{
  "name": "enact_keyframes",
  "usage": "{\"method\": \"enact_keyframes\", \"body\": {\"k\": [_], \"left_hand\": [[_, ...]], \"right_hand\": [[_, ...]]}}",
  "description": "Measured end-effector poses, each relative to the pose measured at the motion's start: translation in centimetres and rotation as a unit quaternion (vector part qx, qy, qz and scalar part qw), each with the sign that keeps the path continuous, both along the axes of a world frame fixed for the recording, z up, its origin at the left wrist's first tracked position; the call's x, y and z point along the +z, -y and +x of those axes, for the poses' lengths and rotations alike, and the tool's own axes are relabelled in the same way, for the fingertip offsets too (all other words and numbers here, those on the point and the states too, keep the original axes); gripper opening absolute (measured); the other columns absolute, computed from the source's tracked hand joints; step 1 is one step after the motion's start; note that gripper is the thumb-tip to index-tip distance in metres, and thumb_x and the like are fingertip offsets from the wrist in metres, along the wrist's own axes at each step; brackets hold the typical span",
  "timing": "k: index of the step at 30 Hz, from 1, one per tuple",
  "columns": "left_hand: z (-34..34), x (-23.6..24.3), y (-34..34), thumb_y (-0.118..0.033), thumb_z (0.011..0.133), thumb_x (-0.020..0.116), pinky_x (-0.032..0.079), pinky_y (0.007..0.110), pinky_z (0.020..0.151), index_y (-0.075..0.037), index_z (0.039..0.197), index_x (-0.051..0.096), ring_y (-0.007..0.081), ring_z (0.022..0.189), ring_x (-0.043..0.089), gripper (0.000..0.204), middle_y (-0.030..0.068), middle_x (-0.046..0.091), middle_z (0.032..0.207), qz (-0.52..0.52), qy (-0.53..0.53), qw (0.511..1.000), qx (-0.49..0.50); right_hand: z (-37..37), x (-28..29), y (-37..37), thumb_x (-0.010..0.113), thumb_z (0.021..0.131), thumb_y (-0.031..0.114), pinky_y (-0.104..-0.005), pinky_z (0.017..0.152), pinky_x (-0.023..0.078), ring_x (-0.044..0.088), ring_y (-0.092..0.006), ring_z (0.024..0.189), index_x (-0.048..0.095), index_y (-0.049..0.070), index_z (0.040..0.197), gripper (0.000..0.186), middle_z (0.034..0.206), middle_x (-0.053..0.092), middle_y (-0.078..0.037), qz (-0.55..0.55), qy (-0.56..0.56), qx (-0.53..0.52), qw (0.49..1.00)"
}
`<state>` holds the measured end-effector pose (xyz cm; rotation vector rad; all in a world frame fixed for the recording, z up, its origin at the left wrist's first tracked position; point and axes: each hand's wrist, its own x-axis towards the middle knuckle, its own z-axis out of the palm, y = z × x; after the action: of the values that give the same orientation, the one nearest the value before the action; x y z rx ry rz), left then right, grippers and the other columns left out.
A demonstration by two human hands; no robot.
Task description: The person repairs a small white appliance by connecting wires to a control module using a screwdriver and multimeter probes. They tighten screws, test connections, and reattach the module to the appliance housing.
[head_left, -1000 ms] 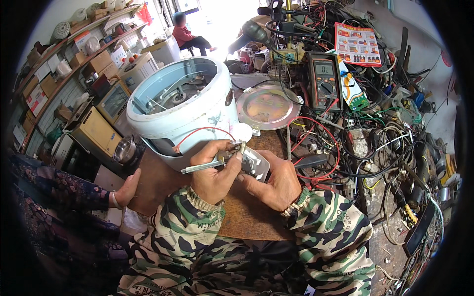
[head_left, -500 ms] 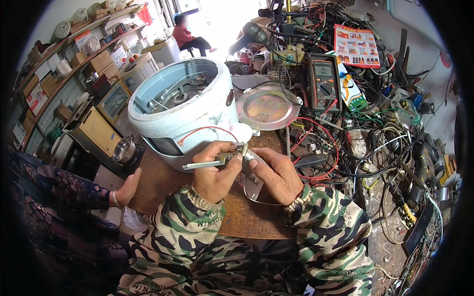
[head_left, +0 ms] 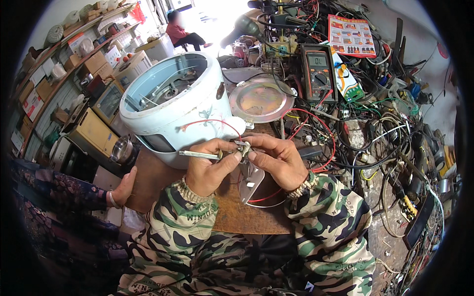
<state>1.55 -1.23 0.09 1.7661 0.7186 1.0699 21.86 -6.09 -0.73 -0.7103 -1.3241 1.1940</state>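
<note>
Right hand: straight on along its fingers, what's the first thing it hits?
The right hand would likely meet the small pale part at its fingertips first, with the left hand just beyond. Exact depth is unclear from this single view.

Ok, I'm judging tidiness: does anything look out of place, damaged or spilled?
Mainly the cables on the right: a dense tangle crowding the multimeter. The pale-blue appliance gapes open on top, as if partly dismantled, and a grey plate slants below the right fingers. No spill shows.
</note>
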Motion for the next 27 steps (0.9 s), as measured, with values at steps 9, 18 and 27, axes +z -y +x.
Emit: {"method": "enact_keyframes", "body": {"k": [9,18,27], "left_hand": [[1.1,-0.4,0.6,-0.003,0.089,0.074,0.054,0.024,0.076,0.004,0.107,0.066,0.0088,0.085,0.066,0.021,0.0074,0.073,0.098,-0.06,0.047,0.997,-0.01],[1.5,-0.4,0.6,-0.004,0.088,0.076,0.053,0.025,0.075,0.005,0.107,0.065,0.0089,0.085,0.066,0.023,0.0078,0.072,0.097,-0.069,0.025,0.997,0.02],[1.3,-1.3,0.0,-0.009,0.09,0.076,0.052,0.023,0.067,0.005,0.102,0.066,0.0074,0.075,0.064,0.021,0.0048,0.07,0.087,-0.041,0.018,0.999,0.028]], "right_hand": [[0.2,-1.4,-0.8,0.064,0.1,0.011,-0.0275,0.088,0.052,0.065,-0.0124,0.099,0.065,-0.006,0.127,0.032,0.11,0.073,-0.008,-0.045,-0.036,-0.021,0.998],[0.1,-1.7,-1.0,0.063,0.1,0.012,-0.0272,0.085,0.052,0.065,-0.0115,0.095,0.066,-0.006,0.125,0.031,0.108,0.072,-0.007,-0.067,-0.06,-0.009,0.996],[-0.3,-1.5,-1.0,0.062,0.098,0.009,-0.0265,0.081,0.051,0.063,-0.0099,0.091,0.066,-0.005,0.123,0.029,0.101,0.071,-0.005,-0.064,-0.045,-0.015,0.997]]}}
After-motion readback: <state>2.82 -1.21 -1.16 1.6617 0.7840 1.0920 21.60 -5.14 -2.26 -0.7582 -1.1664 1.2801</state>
